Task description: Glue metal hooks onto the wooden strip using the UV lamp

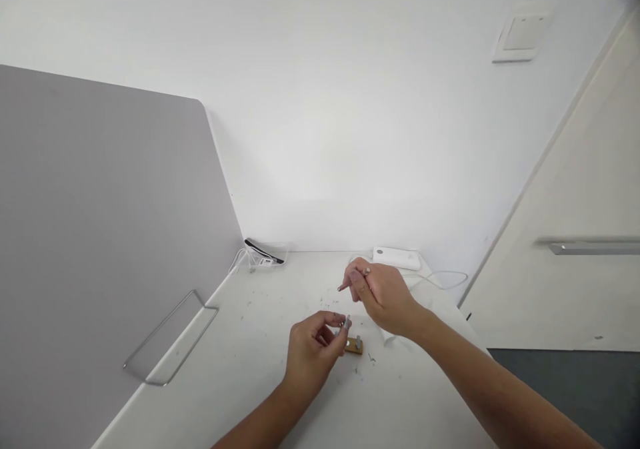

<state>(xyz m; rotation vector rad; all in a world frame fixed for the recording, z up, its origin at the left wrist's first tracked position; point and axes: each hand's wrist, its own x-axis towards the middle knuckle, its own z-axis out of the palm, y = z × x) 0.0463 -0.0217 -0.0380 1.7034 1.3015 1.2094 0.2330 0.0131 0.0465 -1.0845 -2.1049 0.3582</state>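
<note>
My left hand (311, 349) pinches a small grey metal bolt (347, 322) between thumb and forefinger, its shaft sticking up just past my fingertips — the other fingers curl loosely into the palm. Just beside that bolt, lower and to the right, a small wooden block (354, 347) lies on the white table (240, 362), with what look like short metal posts standing on it; the block is close to my left fingertips but I cannot tell if it touches them. My right hand (383, 296) hovers above and behind the block, fingers bunched around a thin pin-like piece (343, 286) that pokes out to the left — too small to name surely. The two hands are near each other, not touching. Dark specks are scattered over the tabletop around them. Farther back, against the wall, a white power bank (397, 258) lies with a white cable (445, 277) looping to its right, and a dark-edged device (264, 252) with cords sits in the corner. A grey divider panel (100, 236) stands along the left edge, held by a metal bracket (170, 339).
</note>
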